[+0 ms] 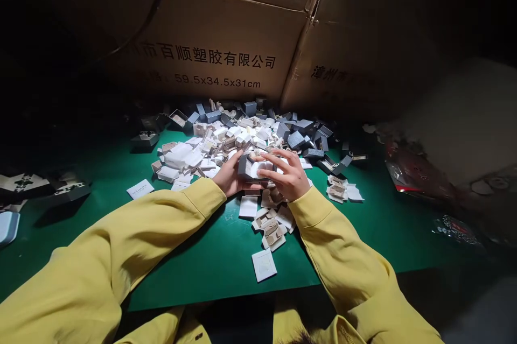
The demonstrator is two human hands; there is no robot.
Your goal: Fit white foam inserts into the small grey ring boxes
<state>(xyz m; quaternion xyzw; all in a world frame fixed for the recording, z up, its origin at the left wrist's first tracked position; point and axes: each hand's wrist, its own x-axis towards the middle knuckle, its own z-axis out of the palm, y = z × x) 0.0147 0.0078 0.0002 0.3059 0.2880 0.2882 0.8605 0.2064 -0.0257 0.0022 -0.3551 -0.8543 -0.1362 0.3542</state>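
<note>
Above the middle of the table is a small dark gift box [244, 167], open, with white lining paper or card [254, 169] inside it. My left hand [228, 176] grips the box from its left side and underneath. My right hand [290, 176] is at the box's right side, its fingers bent over the opening and touching the white part; the fingertips partly hide what is inside. Just below the hands lie a white square card [248, 207] and folded cardboard inserts [272, 231]. Closer to me rests another white square piece [264, 265].
A heap of white paper and card inserts [181, 155] lies behind my hands. Several dark boxes [304, 126] ring its back and right. Large cartons [226, 26] stand behind the green table [194, 268]. Plastic-wrapped items [456, 228] lie right, more open boxes [68, 191] left.
</note>
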